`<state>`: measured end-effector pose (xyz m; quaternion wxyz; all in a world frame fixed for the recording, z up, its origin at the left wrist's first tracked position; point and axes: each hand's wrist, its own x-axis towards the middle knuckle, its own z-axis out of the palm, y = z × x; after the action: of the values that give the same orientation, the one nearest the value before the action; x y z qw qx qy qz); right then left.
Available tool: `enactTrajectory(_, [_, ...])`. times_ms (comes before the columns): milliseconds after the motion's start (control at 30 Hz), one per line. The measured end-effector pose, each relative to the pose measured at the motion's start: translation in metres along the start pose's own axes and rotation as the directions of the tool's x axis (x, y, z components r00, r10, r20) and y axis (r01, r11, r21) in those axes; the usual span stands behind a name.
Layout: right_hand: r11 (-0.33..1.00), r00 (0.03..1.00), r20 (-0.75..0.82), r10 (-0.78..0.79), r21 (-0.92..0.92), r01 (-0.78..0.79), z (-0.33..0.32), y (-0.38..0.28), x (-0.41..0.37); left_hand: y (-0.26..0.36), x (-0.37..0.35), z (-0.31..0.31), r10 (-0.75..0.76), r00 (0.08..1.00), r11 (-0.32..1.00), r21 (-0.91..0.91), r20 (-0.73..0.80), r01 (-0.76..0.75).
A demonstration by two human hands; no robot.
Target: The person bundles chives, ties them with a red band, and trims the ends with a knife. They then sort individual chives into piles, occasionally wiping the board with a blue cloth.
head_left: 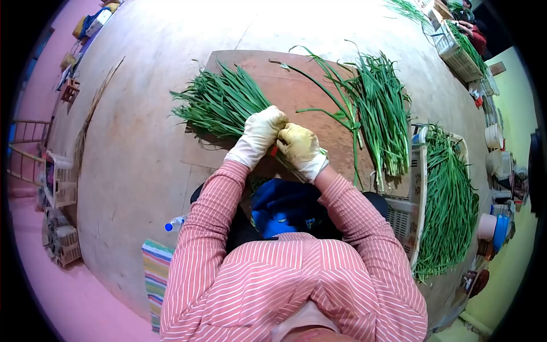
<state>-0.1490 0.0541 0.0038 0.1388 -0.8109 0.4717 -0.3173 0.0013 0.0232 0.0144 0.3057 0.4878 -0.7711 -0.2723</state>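
Note:
My left hand (261, 130), in a pale work glove, is closed around a bunch of garlic chives (222, 101) whose leaves fan out to the upper left. Pressed close beside it is my right hand (300, 147), also gloved, with curled fingers at the bunch's stem end. A small red strip (274, 151) shows between the two hands; the fingertips pinching there are partly hidden. Pale stem ends poke out beneath the right hand. To the right on the brown board (285, 85) lies a second pile of chives (382, 108), with a few loose stalks (336, 97) alongside.
A white plastic crate (419, 194) heaped with chives (447, 205) stands close at my right. A bottle with a blue cap (175, 223) and a striped mat (156, 273) lie at my left. Another person's red sleeve (477, 41) shows by crates at the upper right.

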Motion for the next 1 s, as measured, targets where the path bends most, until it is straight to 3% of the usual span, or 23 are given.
enactTrajectory(67, [0.985,0.985,0.147,0.085,0.139,-0.106,-0.020,0.004,0.011,0.018,0.001,-0.015,-0.201,0.978,0.965,-0.186,-0.063,0.186])
enactTrajectory(100, [0.978,0.961,0.200,0.191,0.050,-0.205,-0.038,0.005,0.017,0.007,0.002,-0.013,-0.254,0.938,0.960,-0.178,-0.234,0.216])
enactTrajectory(133, [0.982,0.960,0.217,0.177,0.019,-0.186,-0.038,0.020,0.020,0.023,0.002,-0.029,-0.386,0.880,0.923,-0.128,-0.279,0.364])
enactTrajectory(200, [0.984,0.984,0.068,-0.162,0.090,0.155,-0.042,0.024,0.029,0.038,-0.003,-0.053,-0.654,0.756,0.751,-0.103,0.023,0.652])
enactTrajectory(233, [0.957,0.956,0.050,-0.289,0.012,0.288,-0.037,0.025,0.034,0.039,-0.005,-0.054,-0.657,0.740,0.751,0.041,0.143,0.658])
enactTrajectory(267, [0.907,0.910,0.043,-0.412,-0.070,0.414,-0.031,0.027,0.038,0.039,-0.006,-0.048,-0.669,0.684,0.719,0.018,0.292,0.695])
enactTrajectory(300, [0.861,0.887,0.078,-0.455,-0.214,0.461,-0.028,0.032,0.038,0.044,-0.010,-0.042,-0.627,0.709,0.755,0.029,0.321,0.655])
enactTrajectory(333, [0.861,0.888,0.073,-0.454,-0.219,0.458,-0.031,0.032,0.041,0.051,-0.012,-0.039,-0.584,0.733,0.790,0.036,0.349,0.612])
enactTrajectory(367, [0.850,0.886,0.236,-0.399,-0.267,0.454,-0.036,0.031,0.045,0.051,-0.011,-0.030,-0.548,0.775,0.831,0.102,0.316,0.546])
enactTrajectory(400, [0.834,0.862,0.390,-0.324,-0.313,0.454,-0.041,0.031,0.048,0.055,-0.013,-0.027,-0.650,0.677,0.731,0.039,0.347,0.682])
enactTrajectory(433, [0.867,0.858,0.444,-0.258,-0.285,0.408,-0.048,0.028,0.052,0.053,-0.012,-0.024,-0.658,0.684,0.739,0.097,0.316,0.666])
enactTrajectory(500, [0.897,0.867,0.427,-0.258,-0.228,0.379,-0.050,0.034,0.050,0.045,-0.013,-0.018,-0.661,0.694,0.746,0.156,0.284,0.647])
enactTrajectory(567, [0.945,0.879,0.433,-0.199,-0.153,0.290,-0.052,0.037,0.045,0.037,-0.019,-0.015,-0.542,0.823,0.839,0.153,0.170,0.521])
enactTrajectory(600, [0.944,0.878,0.435,-0.200,-0.153,0.291,-0.051,0.035,0.041,0.033,-0.019,-0.014,-0.543,0.823,0.839,0.152,0.170,0.522])
enactTrajectory(667, [0.981,0.902,0.431,-0.022,-0.164,0.103,-0.051,0.017,0.032,0.024,-0.016,-0.011,-0.330,0.944,0.930,0.179,0.018,0.322])
enactTrajectory(700, [0.982,0.904,0.426,0.036,-0.184,0.047,-0.050,0.003,0.031,0.019,-0.015,-0.007,-0.275,0.960,0.956,0.095,-0.050,0.278])
enactTrajectory(733, [0.991,0.931,0.365,0.016,-0.126,0.032,-0.047,-0.007,0.026,0.013,-0.012,-0.005,-0.279,0.959,0.955,0.094,-0.051,0.282])
enactTrajectory(800, [0.969,0.917,0.352,0.187,-0.222,-0.112,-0.029,-0.022,0.025,0.001,-0.001,-0.001,0.009,0.999,0.999,0.054,-0.038,-0.007])
enactTrajectory(833, [0.956,0.918,0.305,0.252,-0.226,-0.188,-0.019,-0.023,0.024,-0.002,0.003,-0.001,0.032,0.999,0.995,0.090,0.013,-0.033])
enactTrajectory(867, [0.955,0.918,0.302,0.256,-0.228,-0.191,-0.018,-0.018,0.022,-0.004,0.002,-0.002,0.036,0.999,0.995,0.089,0.016,-0.037])
enactTrajectory(933, [0.981,0.921,0.343,0.185,-0.010,-0.194,-0.023,-0.006,0.021,-0.003,0.003,-0.008,-0.038,0.999,0.999,0.017,0.037,0.037])
enactTrajectory(1000, [0.963,0.918,0.328,0.220,0.076,-0.258,-0.036,0.006,0.025,0.008,-0.001,-0.016,-0.203,0.967,0.977,-0.092,-0.154,0.190])
